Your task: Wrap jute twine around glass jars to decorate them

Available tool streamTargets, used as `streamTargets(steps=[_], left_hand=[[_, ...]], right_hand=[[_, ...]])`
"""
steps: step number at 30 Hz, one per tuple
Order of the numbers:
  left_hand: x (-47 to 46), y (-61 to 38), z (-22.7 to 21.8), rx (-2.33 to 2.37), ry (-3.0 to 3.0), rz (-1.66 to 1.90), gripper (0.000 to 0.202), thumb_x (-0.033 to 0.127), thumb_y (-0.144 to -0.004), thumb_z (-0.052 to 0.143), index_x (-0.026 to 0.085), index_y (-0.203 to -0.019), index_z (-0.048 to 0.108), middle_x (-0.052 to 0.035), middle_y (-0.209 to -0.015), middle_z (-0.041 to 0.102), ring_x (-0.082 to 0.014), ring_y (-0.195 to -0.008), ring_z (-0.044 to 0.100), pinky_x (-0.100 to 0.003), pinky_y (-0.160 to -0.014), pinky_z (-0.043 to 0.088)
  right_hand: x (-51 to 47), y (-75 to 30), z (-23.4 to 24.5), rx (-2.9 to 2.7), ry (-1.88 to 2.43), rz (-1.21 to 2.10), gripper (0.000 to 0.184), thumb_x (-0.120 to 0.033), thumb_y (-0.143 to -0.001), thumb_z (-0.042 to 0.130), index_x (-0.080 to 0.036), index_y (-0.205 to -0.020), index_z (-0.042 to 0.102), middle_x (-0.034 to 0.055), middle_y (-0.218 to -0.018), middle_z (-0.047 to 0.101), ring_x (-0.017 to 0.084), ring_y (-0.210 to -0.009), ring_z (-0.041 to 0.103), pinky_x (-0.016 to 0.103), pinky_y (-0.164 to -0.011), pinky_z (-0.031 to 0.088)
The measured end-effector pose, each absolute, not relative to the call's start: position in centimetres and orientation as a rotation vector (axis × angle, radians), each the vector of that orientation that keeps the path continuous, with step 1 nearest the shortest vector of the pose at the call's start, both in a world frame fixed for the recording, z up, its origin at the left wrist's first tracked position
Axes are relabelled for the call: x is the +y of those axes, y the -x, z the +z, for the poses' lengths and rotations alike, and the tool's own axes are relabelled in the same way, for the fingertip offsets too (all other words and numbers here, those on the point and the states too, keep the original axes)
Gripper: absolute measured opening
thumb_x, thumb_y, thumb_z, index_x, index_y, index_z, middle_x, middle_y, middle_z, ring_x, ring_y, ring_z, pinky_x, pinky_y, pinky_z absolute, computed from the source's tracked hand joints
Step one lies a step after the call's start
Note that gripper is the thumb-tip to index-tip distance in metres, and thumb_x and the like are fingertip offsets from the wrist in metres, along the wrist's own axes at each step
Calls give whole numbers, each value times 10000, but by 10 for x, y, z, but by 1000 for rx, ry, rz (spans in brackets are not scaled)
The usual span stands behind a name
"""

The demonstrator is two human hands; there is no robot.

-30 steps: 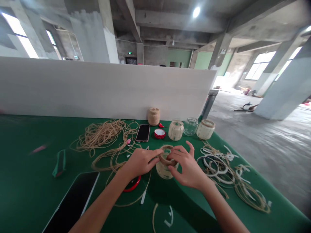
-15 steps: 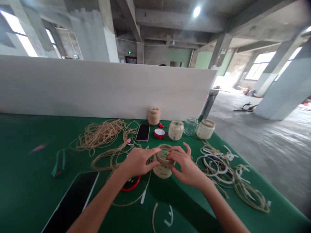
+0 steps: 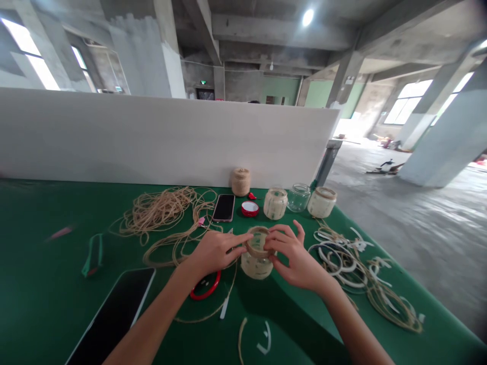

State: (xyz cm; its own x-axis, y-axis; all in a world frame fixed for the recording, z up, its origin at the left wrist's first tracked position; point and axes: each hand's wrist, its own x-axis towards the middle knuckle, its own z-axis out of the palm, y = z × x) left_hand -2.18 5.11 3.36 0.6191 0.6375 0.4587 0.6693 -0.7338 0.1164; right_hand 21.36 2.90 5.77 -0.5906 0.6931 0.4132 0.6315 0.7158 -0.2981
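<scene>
Had the pale jar (image 3: 256, 268) on the green tabletop (image 3: 213, 339), between both hands. Laid outstretched fingers of the left hand (image 3: 213, 249) against the left of its brown rim (image 3: 257, 254), thumb apart; curled those of the right hand (image 3: 291, 257) at the right side, could not tell whether pinching. Saw the red ring (image 3: 207, 296) near the left hand, tangled twine (image 3: 162, 212) beyond.
</scene>
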Motion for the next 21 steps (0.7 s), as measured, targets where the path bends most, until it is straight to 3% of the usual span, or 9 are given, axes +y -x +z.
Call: streamTargets(steps=[4,10,21], left_hand=[[45,13,38,-1201,2833,-837,298,315,-872,451,239,-1148,534,-23,-922,687,-134,-672,630,-210,-581,413],[29,-7,41,-1334,2897,-793,169,335,-849,482,209,-935,553,30,-656,634,-127,-565,582,-203,-508,340],[32,4,54,-1310,2861,-636,409,362,-836,468,223,-1215,400,42,-592,572,-135,-517,536,-213,-484,286]], right_hand=[[25,-211,61,-2383,1018,107,110,-160,-749,507,-225,-828,546,23,-934,603,243,-1107,406,555,-1009,-92],[18,-202,65,-2397,1007,119,42,-246,-800,497,-211,-782,512,31,-833,613,230,-1038,463,547,-1014,-69],[21,-205,58,-2416,991,102,88,-122,-751,461,-205,-723,471,0,-771,594,182,-965,513,500,-1037,28]])
